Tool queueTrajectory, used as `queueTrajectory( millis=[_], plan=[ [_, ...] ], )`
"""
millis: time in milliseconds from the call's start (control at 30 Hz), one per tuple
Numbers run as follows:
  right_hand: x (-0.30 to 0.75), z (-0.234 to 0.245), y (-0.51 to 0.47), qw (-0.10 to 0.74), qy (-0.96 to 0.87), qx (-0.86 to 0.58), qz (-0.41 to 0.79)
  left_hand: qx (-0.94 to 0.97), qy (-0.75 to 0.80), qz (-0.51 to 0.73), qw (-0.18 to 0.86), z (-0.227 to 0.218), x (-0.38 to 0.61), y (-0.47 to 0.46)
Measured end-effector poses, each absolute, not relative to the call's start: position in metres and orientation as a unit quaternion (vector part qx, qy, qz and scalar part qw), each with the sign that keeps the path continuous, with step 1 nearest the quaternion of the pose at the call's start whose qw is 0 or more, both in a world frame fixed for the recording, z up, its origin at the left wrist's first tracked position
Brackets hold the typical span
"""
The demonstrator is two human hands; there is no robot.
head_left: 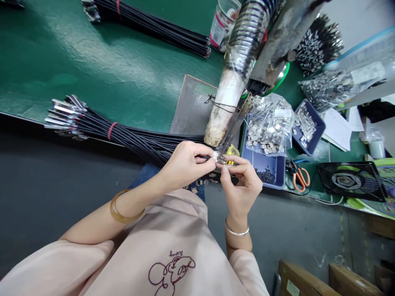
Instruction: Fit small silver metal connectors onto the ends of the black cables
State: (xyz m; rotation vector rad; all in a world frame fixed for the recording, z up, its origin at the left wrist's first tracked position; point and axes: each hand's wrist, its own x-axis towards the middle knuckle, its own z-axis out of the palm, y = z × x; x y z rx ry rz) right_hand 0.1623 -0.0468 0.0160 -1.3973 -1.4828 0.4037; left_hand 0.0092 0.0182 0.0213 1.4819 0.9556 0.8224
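My left hand [187, 163] pinches the end of a thin black cable [202, 157], its white tip pointing right. My right hand [242, 181] pinches a small shiny metal clip [221, 159] right at that cable tip, fingers curled. The two hands meet at the edge of the green bench, just below a wrapped machine nozzle [226, 96]. A bundle of black cables with metal ends [92, 125], bound by a red band, lies to the left and runs under my left hand.
A blue tray [265, 166] holds a bag of metal clips [270, 123]. Another blue tray of clips [307, 125], orange-handled scissors [299, 176], a black fan [350, 181], a second cable bundle [154, 24] and a jar [222, 22] stand around.
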Motion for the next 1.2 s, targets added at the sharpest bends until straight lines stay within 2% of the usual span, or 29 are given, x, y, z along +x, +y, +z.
queueTrajectory(
  millis=[733,1000,1200],
  plan=[
    [0.1616,0.0191,-0.0457,0.465,-0.637,-0.602,0.126,0.622,0.409,0.359,0.563,0.0228,0.0091,0.0164],
    [0.1647,0.0122,-0.0506,0.481,-0.608,-0.608,0.172,0.648,0.415,0.333,0.545,0.0210,0.0095,0.0159],
    [0.1634,0.0143,-0.0452,0.469,-0.642,-0.593,0.127,0.632,0.417,0.344,0.556,0.0223,0.0096,0.0139]
  ],
)
